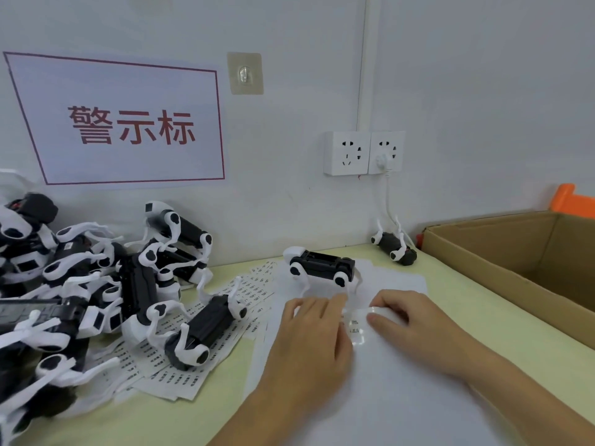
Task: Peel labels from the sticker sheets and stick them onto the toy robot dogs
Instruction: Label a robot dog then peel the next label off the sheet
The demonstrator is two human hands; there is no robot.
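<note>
Progress: early, by my judgement. Your left hand (314, 329) lies with fingers curled down on the white sheet (402, 397), pinning it. Your right hand (409, 320) pinches at a glossy label (355, 326) between the two hands; whether that label is lifted free of the sheet, I cannot tell.

One dog (322, 267) stands upright at 12 o'clock from your hands, near them and apart from the rest. It is the likely next target. The pile of dogs (96, 284) at 9 o'clock appears unlabelled in the main, though small tags show on a few. The printed sheets (180, 368) lie partly under that pile. A lone dog (394, 247) lies on its back against the wall at 1 o'clock.

Clearance: the box (515, 262) bounds you at 3 o'clock, its near wall running along the table (450, 317). The pile crowds 9 o'clock. Open room lies straight ahead toward 12, and it is narrow. The table's near edge is out of view.
</note>
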